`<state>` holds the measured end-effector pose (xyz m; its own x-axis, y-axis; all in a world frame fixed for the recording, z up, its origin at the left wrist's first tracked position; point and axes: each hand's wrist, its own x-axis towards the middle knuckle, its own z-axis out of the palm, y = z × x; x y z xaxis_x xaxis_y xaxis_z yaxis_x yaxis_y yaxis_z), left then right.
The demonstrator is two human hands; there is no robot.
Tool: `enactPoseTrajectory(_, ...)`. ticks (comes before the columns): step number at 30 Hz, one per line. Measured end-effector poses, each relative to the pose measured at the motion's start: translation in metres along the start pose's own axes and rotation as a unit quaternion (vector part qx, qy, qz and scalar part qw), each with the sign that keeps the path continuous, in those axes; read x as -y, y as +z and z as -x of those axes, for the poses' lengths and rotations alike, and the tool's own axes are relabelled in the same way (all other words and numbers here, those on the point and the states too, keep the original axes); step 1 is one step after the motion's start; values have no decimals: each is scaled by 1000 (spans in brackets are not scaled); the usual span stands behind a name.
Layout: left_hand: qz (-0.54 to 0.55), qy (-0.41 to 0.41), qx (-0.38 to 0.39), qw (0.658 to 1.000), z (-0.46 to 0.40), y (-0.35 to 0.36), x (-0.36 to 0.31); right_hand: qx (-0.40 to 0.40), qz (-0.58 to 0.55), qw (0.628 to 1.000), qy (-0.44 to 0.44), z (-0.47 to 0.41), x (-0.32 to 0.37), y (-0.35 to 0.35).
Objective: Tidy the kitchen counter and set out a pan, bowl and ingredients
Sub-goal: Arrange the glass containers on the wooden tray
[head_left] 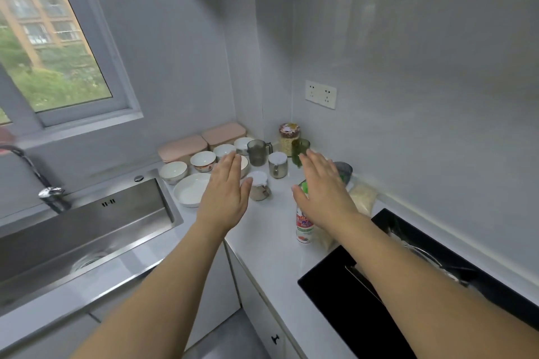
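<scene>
Above the counter (271, 230), both hands are held flat, fingers straight: left hand (226, 186) by the bowls (202, 161), right hand (323, 186) over a bottle (304, 227) nr the hob (364, 285) edge.

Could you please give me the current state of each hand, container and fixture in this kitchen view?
Left hand: open, holding nothing.
Right hand: open, above the bottle.
Bottle: upright, green cap on.
White-lidded jars: lids on.
Pink boxes: lids on.
Bowls: upright, appear empty.
Grey jug: upright.
Sink: no water visible.
Tap: off.
Sockets: nothing plugged in.
</scene>
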<state>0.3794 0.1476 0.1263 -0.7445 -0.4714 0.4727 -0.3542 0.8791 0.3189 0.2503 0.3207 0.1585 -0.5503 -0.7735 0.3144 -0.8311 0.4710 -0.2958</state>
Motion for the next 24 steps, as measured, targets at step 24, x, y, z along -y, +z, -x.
enactPoseTrajectory(24,56,42,103,992,-203,79,184,4,40,986,165,-214,14,88)
